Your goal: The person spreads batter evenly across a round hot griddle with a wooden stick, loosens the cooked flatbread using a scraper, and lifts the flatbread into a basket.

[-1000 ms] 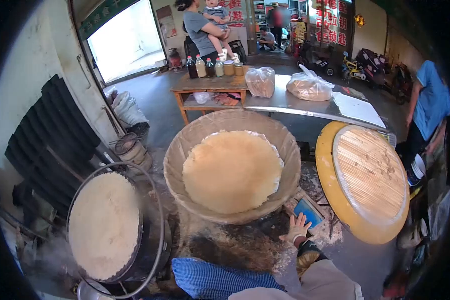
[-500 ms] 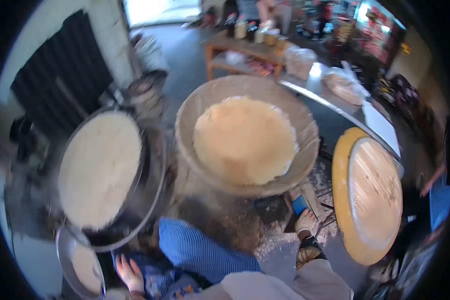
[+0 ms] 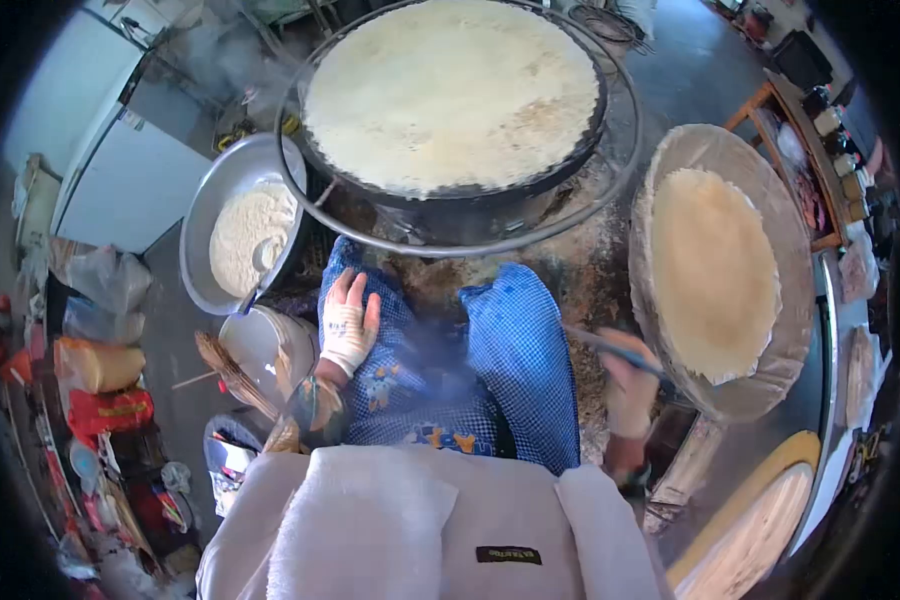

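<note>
My left hand [image 3: 348,325], in a pale fingerless glove, lies with fingers apart on the blue checked cloth [image 3: 518,330] over my knee. It holds nothing. At the right, my right hand [image 3: 627,385] is blurred, its fingers closed round a thin, dark, flat tool [image 3: 615,350]. Ahead is a round griddle covered by a pale, thin layer [image 3: 450,95], with a metal ring [image 3: 490,245] around it. Beside it at the left stands a metal bowl [image 3: 192,250] of pale batter [image 3: 250,225] with a ladle in it. A flat tan sheet [image 3: 715,270] lies in the lined basket [image 3: 660,150] at the right.
A white bucket [image 3: 260,345] with a straw brush [image 3: 235,375] stands left of my knee. Bags and a red package [image 3: 110,412] crowd the far left. A yellow-rimmed round board [image 3: 760,530] is at the lower right. Steam rises behind the griddle.
The view has swung left and down to the griddle. My right hand has left the blue object by the basket and now holds the flat tool. My left hand has come fully into view.
</note>
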A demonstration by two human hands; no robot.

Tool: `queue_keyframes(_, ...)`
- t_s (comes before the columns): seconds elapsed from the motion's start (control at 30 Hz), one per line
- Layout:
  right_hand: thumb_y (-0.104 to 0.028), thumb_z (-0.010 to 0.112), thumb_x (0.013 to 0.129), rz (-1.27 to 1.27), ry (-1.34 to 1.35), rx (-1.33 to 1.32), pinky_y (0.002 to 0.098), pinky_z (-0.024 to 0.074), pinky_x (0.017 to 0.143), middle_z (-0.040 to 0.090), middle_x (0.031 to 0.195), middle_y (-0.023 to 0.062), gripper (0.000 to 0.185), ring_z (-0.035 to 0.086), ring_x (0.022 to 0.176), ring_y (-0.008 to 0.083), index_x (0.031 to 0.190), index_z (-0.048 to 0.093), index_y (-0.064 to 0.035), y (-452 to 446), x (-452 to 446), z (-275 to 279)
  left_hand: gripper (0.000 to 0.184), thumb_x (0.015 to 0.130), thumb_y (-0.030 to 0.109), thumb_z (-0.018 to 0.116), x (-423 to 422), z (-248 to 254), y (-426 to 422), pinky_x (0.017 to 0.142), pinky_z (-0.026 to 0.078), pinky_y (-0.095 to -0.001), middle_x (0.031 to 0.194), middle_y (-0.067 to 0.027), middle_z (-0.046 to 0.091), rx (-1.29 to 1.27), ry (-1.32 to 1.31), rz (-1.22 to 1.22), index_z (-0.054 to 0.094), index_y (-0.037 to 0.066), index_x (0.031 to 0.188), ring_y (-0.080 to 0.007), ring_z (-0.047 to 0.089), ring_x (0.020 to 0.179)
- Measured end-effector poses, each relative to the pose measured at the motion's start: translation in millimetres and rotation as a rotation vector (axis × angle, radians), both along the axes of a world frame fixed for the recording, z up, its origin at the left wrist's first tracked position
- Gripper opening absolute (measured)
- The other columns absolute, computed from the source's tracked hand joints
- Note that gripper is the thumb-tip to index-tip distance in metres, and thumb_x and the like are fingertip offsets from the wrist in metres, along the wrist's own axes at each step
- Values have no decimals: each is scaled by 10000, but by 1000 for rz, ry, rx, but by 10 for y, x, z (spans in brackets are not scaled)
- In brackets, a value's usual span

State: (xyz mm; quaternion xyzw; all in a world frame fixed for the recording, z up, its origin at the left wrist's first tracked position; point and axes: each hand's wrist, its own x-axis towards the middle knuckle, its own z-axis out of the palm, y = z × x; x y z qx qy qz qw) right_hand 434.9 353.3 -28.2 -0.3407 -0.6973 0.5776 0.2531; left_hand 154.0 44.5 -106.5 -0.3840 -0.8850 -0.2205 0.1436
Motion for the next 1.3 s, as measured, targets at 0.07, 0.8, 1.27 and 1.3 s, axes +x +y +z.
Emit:
queue_keyframes(0.07,-13,647,713,329,305,556,380,475,884,704,999,103,281,659,936,243,978,713,-77,34,-814,-102,423,843,123,648,25,11,10,952,430,-484,1244,-248,508,15,-33,6,509,7,1225,-426,517,1114)
queue_keyframes(0.8,-194,630,628,263,-46,1370,397,388,789,614,803,-62,114,589,808,158,740,622,-216,-233,-2938,-299,635,740,-25,526,-3256,247,-545,1138,234,-471,1411,-146,398,-586,148,88,412,68,1357,-331,277,1388)
queue_keyframes(1.27,-228,635,660,227,-51,1372,390,363,758,533,678,-33,64,551,745,179,673,573,-219,103,-2842,-427,210,755,360,657,-2413,145,135,860,382,-366,923,21,711,-1386,-4,-174,750,233,894,-191,620,1016)
queue_keyframes(1.3,-226,629,666,214,-50,1367,394,359,784,533,691,-37,54,552,763,172,688,579,-227,114,-2815,-442,198,728,395,662,-2090,271,271,840,393,-398,863,12,707,-1385,-56,-161,751,274,857,-201,635,942)
